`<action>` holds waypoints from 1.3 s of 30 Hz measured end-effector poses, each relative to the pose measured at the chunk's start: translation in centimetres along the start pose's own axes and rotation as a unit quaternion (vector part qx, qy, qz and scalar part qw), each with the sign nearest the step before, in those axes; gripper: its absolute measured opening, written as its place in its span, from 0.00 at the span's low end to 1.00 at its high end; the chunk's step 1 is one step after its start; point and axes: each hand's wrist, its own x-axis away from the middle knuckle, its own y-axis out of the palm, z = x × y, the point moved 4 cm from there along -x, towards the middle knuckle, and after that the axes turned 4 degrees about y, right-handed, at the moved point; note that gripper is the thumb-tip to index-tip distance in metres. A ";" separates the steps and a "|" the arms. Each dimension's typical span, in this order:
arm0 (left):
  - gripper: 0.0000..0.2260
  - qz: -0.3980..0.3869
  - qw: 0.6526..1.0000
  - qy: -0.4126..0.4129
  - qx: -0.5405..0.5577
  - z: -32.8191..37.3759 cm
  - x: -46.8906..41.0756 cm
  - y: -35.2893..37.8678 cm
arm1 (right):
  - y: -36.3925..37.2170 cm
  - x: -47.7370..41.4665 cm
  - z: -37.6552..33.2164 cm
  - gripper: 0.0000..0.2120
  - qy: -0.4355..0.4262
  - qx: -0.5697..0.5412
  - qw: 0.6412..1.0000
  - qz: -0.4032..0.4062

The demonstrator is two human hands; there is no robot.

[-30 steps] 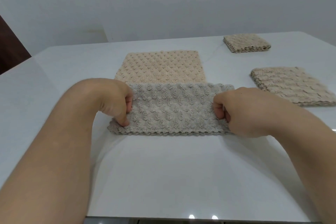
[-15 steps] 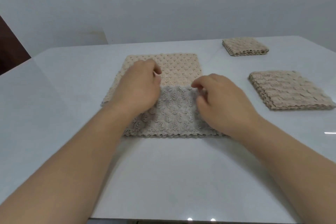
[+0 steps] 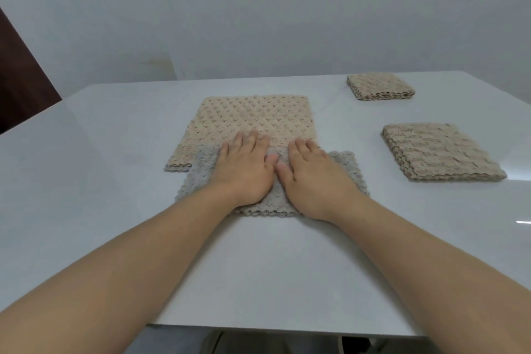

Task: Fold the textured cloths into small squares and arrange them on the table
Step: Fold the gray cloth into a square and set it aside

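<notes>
A folded grey textured cloth [image 3: 198, 175] lies at the middle of the white table [image 3: 86, 181]. Its far edge overlaps a larger beige textured cloth [image 3: 255, 115] spread flat behind it. My left hand [image 3: 244, 169] and my right hand [image 3: 313, 178] press flat on the grey cloth side by side, fingers straight and pointing away from me. Their fingertips reach onto the beige cloth's near edge. The hands hide most of the grey cloth's top.
Two folded beige squares lie on the right: a thicker one [image 3: 439, 152] at mid right and a smaller one [image 3: 379, 86] at the far right. The table's near edge [image 3: 258, 327] is just below my forearms. A dark panel [image 3: 20, 80] stands at the left.
My hands held the grey cloth's two ends, then came together at its middle. Now both lie flat on it, pressing down. The cloth looks narrower than a second ago.
</notes>
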 end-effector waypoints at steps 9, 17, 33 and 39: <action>0.31 -0.018 0.992 -0.116 0.040 -4.3 0.5 -0.7 | -0.9 0.2 2.4 0.36 0.115 -0.033 0.993 -0.025; 0.13 0.105 0.987 -0.086 0.084 -5.5 1.5 -2.6 | -2.4 0.1 4.1 0.16 0.112 -0.086 0.989 0.033; 0.10 0.179 0.956 -0.087 0.217 -8.1 3.0 -5.7 | -5.0 -0.4 7.1 0.09 0.126 -0.178 0.974 0.053; 0.09 0.207 0.842 -0.116 0.484 -8.7 3.3 -5.9 | -5.7 -0.1 7.5 0.04 0.155 -0.340 0.923 0.088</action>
